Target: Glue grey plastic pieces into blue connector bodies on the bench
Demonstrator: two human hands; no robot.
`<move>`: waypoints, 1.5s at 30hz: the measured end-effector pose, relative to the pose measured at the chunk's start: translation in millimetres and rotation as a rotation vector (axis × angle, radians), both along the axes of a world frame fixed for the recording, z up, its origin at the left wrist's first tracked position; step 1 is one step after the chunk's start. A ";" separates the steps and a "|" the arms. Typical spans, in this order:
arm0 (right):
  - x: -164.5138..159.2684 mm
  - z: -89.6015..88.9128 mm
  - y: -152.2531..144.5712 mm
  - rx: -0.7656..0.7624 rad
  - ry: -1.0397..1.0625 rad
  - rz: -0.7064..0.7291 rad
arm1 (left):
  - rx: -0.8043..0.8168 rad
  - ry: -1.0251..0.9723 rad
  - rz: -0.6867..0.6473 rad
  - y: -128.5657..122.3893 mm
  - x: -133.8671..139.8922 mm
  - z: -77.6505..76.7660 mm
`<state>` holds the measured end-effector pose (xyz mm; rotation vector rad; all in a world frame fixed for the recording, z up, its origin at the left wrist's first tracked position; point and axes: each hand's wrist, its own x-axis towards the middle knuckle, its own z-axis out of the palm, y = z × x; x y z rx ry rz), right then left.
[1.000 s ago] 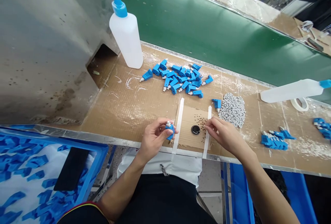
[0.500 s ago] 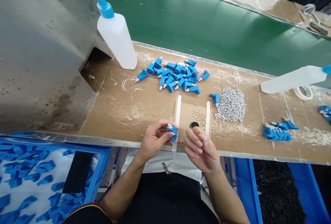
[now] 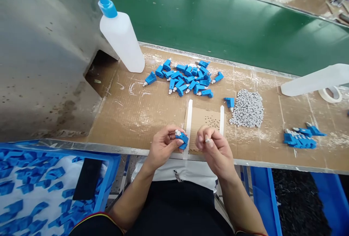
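Observation:
My left hand [image 3: 165, 144] is closed around a blue plastic part [image 3: 183, 140], with its pale grey tip pointing up between thumb and fingers. To the right, my right hand [image 3: 215, 148] has thumb and fingers pinched together above the cardboard pad [image 3: 200, 119]. A pale speck shows at its thumb tip; whether it is a small piece or the nail I cannot tell. Tiny dark bits [image 3: 212, 121] are scattered on the pad just beyond that hand. Behind lies a heap of blue parts with grey tips [image 3: 188, 79]. A pile of small grey pieces [image 3: 247, 108] is at the right.
A white squeeze bottle [image 3: 122, 43] stands at the back left; another bottle [image 3: 313, 79] lies at the right by a tape roll [image 3: 330, 94]. More blue parts [image 3: 300, 139] sit in a row. Blue bins [image 3: 110, 178] flank me below the table. A green belt [image 3: 218, 21] runs behind.
My right hand has turned and moved slightly left, its fingers pinching closer together. The black disc beside it is no longer visible. My left hand keeps its hold on the blue part.

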<state>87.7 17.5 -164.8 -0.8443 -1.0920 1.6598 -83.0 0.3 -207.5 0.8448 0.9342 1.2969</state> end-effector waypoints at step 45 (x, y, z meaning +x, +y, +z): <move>73.8 -6.1 16.3 0.737 -1.365 0.131 | 0.000 0.073 0.025 -3.5 0.6 -6.2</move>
